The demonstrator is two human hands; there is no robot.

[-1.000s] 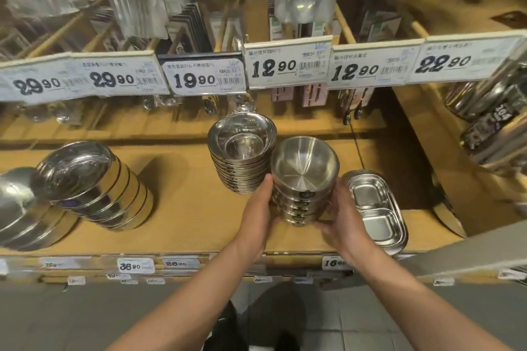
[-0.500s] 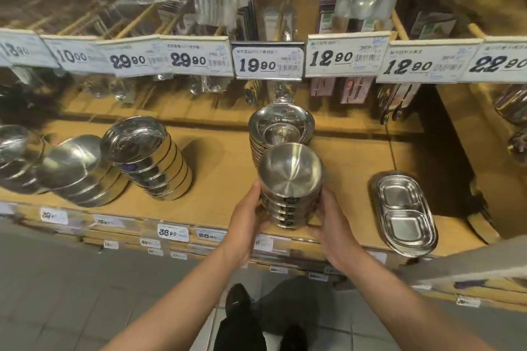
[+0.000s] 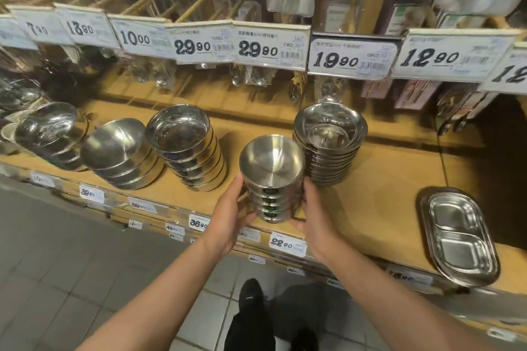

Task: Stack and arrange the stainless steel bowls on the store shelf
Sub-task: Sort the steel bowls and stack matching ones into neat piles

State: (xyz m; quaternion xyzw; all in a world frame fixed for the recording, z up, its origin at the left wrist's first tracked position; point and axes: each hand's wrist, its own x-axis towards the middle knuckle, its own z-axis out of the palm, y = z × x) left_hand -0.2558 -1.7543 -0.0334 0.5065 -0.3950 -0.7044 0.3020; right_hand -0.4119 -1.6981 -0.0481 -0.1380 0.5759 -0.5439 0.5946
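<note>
— Start nearest. What are the hands doing?

— Both bare forearms reach up and forward from the bottom edge. The left hand point(image 3: 228, 218) cups the left side of the held bowl stack point(image 3: 272, 179), thumb up along its wall. The right hand point(image 3: 316, 215) mirrors it on the right side. The fingers of both hands are curled round the stack, holding it between them.

— And where is that stack?

— At the front part of the wooden shelf point(image 3: 379, 208), upright, its long axis vertical and the open mouth of the top bowl facing up. I cannot tell whether its base touches the board. Dark stickers show on the bowl walls, too small to read.

— Anything readable near it?

— On the shelf's front edge, just below the stack, a price tag point(image 3: 286, 243) reads 22.90; left of it, another tag point(image 3: 198, 222) reads 36.90.

— Beside the stack?

— Just behind and to its right is a taller stack of rimmed bowls point(image 3: 329, 142), upright. To its left a leaning bowl stack point(image 3: 186, 148) tilts leftward, with more leaning piles beyond. Well to the stack's right lies a two-compartment steel tray point(image 3: 459, 239).

— Farther back?

— Above the stack runs an upper rail of price cards point(image 3: 350, 58): 7.90, 13.90, 10.00, 29.90, 29.90, 19.90, 12.90. Packaged utensils hang behind them, blurred.
</note>
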